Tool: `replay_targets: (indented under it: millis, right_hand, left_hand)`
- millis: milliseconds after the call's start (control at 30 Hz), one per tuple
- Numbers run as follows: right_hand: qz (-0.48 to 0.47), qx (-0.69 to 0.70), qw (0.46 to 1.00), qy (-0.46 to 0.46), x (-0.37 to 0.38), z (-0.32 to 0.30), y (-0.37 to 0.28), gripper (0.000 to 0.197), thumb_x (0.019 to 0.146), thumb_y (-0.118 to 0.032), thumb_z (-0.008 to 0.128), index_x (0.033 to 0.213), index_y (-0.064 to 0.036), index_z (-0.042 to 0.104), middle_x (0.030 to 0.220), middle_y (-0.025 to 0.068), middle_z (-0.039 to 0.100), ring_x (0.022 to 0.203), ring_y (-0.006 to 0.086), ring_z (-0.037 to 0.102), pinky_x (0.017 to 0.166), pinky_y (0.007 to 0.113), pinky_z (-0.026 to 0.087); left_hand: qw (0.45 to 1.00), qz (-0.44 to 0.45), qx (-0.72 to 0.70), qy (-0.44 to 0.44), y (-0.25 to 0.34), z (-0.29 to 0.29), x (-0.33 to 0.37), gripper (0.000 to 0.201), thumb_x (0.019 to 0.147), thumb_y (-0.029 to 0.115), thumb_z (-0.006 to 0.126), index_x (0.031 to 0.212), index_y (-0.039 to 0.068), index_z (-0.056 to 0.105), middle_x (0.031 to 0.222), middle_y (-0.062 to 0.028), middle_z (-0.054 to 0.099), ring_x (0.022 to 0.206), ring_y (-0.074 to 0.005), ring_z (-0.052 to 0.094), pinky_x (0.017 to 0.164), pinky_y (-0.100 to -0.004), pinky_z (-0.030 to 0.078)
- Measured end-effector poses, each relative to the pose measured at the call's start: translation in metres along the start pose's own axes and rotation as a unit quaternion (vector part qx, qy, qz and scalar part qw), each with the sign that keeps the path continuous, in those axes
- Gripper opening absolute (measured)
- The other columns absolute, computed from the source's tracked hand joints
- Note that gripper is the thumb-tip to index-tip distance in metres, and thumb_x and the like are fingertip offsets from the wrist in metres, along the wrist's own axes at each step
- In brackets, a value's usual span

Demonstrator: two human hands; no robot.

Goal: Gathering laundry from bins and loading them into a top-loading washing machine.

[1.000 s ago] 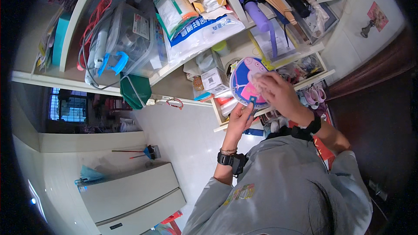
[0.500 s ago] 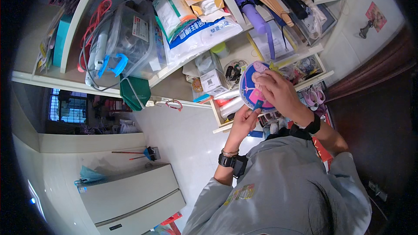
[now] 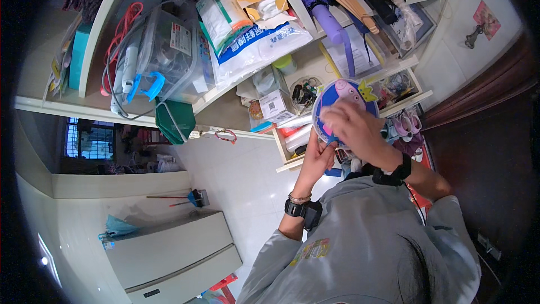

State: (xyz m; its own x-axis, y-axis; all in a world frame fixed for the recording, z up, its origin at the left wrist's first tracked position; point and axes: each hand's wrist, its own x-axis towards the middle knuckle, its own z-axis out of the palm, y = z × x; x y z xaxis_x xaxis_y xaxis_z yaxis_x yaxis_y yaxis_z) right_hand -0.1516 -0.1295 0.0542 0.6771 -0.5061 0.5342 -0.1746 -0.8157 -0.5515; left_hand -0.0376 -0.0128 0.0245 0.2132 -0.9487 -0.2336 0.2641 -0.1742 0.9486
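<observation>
At the shelf front, a round blue cartoon fan (image 3: pixel 344 101) is held between both hands: the right hand (image 3: pixel 351 126) is closed over its lower face, while the left hand (image 3: pixel 318 156) is pressed against its lower edge from seven o'clock, fingers together. Just at nine o'clock of the fan a small white box (image 3: pixel 277 105) is seen, with a clear storage bin (image 3: pixel 169 56) well off at ten o'clock. The fan is judged to be mid-handling at the open cubby; a steady two-handed hold would be needed for any further shift.
</observation>
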Motion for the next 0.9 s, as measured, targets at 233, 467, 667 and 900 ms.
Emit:
replay_targets:
  millis: [233,467,667,900]
  right_hand:
    - [0.028,-0.018,0.998,0.054,-0.003,0.003,-0.014,0.030,0.069,-0.007,0.061,0.098,-0.0102,0.058,0.104,0.0102,0.052,0.094,0.0277,0.054,0.076,0.037,0.046]
    - [-0.034,0.029,0.999,0.009,0.006,-0.001,-0.012,0.025,0.070,-0.007,0.060,0.095,-0.0098,0.059,0.100,0.0070,0.054,0.093,0.0251,0.055,0.076,0.036,0.046]
    - [0.161,0.016,0.985,0.054,0.017,-0.008,0.015,0.027,0.073,-0.011,0.059,0.100,-0.0084,0.055,0.097,0.0096,0.054,0.089,0.0294,0.054,0.074,0.039,0.046]
    - [-0.079,-0.001,0.997,-0.012,0.002,0.003,-0.040,0.026,0.068,-0.007,0.059,0.093,-0.0142,0.060,0.104,0.0021,0.053,0.088,0.0212,0.056,0.078,0.038,0.039]
  left_hand:
    - [0.999,-0.002,0.047,0.022,-0.005,0.000,-0.005,0.061,0.087,0.001,0.047,0.136,0.015,0.014,0.055,0.0029,0.042,0.041,-0.0049,0.036,0.038,-0.0200,0.030]
    - [0.996,0.038,0.056,0.059,-0.001,0.004,-0.010,0.055,0.085,0.000,0.049,0.132,0.011,0.024,0.058,0.0037,0.044,0.043,-0.0031,0.036,0.038,-0.0187,0.028]
    - [0.998,0.005,0.058,0.036,0.010,0.002,-0.020,0.053,0.085,-0.004,0.046,0.133,0.011,0.027,0.086,0.0045,0.055,0.056,0.0008,0.037,0.046,-0.0144,0.026]
    - [0.971,0.123,0.192,0.071,-0.019,-0.012,-0.012,0.053,0.085,-0.005,0.046,0.133,0.009,0.027,0.084,0.0046,0.055,0.057,0.0008,0.036,0.047,-0.0139,0.027]
